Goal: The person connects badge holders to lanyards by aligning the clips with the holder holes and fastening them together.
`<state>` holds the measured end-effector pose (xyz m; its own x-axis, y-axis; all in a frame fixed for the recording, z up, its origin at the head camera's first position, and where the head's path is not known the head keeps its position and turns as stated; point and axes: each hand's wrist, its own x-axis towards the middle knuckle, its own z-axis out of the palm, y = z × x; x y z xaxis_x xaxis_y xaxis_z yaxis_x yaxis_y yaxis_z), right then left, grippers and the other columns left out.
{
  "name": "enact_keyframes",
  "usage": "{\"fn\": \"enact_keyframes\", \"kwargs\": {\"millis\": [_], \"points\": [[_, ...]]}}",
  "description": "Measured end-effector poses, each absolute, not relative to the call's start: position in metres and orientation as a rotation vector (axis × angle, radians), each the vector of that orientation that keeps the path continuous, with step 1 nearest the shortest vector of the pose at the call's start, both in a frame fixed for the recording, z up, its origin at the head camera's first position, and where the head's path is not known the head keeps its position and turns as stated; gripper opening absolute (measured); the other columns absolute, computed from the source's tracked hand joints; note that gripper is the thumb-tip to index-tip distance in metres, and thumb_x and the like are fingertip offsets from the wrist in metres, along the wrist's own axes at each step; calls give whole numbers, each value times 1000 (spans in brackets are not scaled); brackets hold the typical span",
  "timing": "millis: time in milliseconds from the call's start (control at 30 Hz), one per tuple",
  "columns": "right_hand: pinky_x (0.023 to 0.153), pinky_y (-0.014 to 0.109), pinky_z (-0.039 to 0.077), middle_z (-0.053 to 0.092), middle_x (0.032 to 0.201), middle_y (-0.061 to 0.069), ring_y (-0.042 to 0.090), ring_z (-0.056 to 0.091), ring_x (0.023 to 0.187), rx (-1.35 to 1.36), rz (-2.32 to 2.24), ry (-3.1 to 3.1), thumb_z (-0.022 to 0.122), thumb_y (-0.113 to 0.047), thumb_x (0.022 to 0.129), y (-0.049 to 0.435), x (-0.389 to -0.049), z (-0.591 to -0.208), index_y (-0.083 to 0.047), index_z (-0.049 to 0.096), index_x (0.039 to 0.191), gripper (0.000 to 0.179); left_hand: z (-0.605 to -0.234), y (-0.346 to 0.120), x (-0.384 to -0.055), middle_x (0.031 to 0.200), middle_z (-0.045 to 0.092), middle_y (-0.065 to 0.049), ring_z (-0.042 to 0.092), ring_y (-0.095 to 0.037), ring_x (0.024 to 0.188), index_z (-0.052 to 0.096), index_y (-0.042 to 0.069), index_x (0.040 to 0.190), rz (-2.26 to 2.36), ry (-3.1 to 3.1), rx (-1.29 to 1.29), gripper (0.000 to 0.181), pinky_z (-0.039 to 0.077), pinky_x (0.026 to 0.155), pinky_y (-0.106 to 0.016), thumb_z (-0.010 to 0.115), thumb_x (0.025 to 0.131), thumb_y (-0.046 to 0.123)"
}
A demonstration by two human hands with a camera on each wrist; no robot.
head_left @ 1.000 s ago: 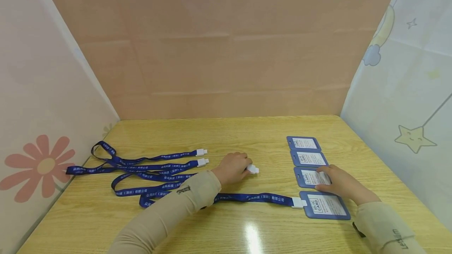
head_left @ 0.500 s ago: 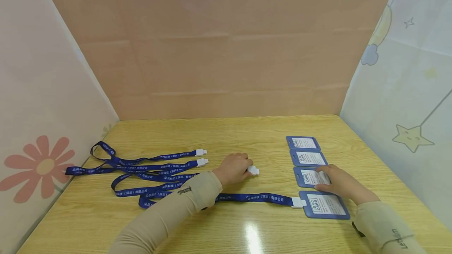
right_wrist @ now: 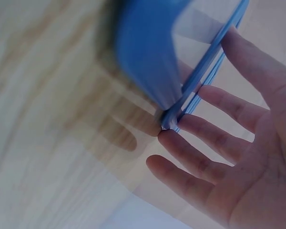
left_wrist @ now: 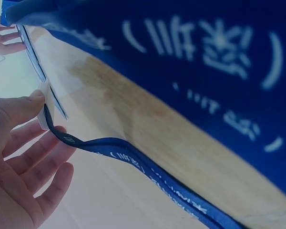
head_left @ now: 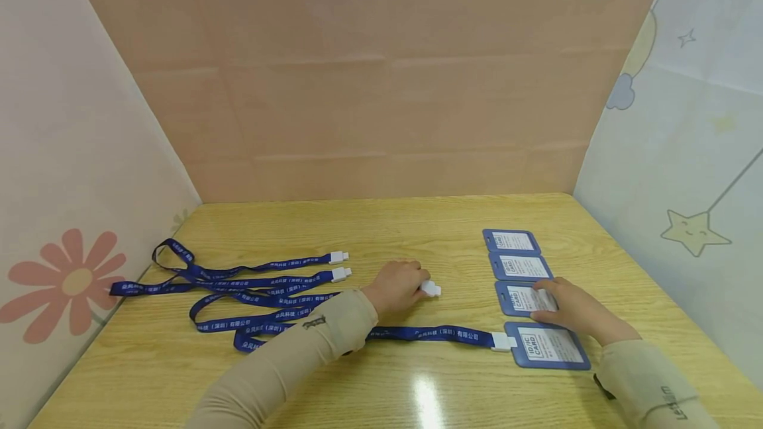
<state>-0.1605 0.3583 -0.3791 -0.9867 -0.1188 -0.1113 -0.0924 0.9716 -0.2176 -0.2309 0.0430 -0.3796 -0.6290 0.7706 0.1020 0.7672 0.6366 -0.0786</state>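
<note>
My left hand (head_left: 401,286) pinches the white clip (head_left: 430,288) of a blue lanyard between thumb and fingers, and the clip's tip points toward the card holders. In the left wrist view that lanyard's strap (left_wrist: 109,143) trails away from the clip (left_wrist: 45,107). My right hand (head_left: 575,310) grips the right end of a blue ID card holder (head_left: 520,300), third from the back in a column, its slotted end facing left. The right wrist view has the thumb (right_wrist: 250,57) on one side of the holder (right_wrist: 200,71) and fingertips on the other.
A nearer card holder (head_left: 551,347) is joined to a lanyard by its white clip (head_left: 503,341). Two more holders (head_left: 510,241) lie behind the gripped one. On the left, other blue lanyards (head_left: 238,283) overlap, two white clips (head_left: 340,257) facing right. Papered walls (head_left: 381,85) enclose the wooden table.
My left hand has slid very slightly to the right with the white clip. The right hand stays on the same card holder.
</note>
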Motion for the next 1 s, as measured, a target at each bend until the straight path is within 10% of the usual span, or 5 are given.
{"fn": "enact_keyframes", "kwargs": {"millis": [1000], "points": [[85,57,45,53,114,34,44,56,102,-118,-298,2969,73,-36,76,355,-161,-376,6,53,120,63,-383,47,-232,95,69,3,64,-10,84,67,16,102,-31,-2688,-1326,21,50,72,-24,63,88,32]]}}
